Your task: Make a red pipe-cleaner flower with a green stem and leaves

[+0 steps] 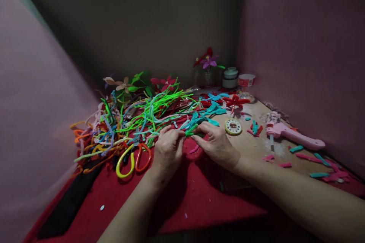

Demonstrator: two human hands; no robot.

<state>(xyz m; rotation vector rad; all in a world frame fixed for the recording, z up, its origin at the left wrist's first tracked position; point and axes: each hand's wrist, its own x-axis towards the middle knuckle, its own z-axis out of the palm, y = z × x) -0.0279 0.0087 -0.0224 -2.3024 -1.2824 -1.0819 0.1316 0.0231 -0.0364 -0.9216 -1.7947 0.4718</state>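
Observation:
Between my two hands is a short green pipe cleaner [190, 131], pinched at both ends above the red cloth. My left hand [169, 148] grips its left end between thumb and fingertips. At the right end, my right hand [216, 142] is closed on it with thumb and forefinger. Just behind the hands lie turquoise pipe-cleaner shapes [215, 109], and a big heap of loose pipe cleaners [159, 108] spreads to the left. Scissors with one yellow and one red-orange handle [125, 165] lie left of my left hand.
On the board [256, 121] at right are a pink hot glue gun [296, 134], a round dial-like disc [233, 126] and pink and turquoise scraps. Finished pipe-cleaner flowers [209, 62], a jar [230, 78] and a cup [246, 80] stand behind. A black strip [68, 205] lies front left.

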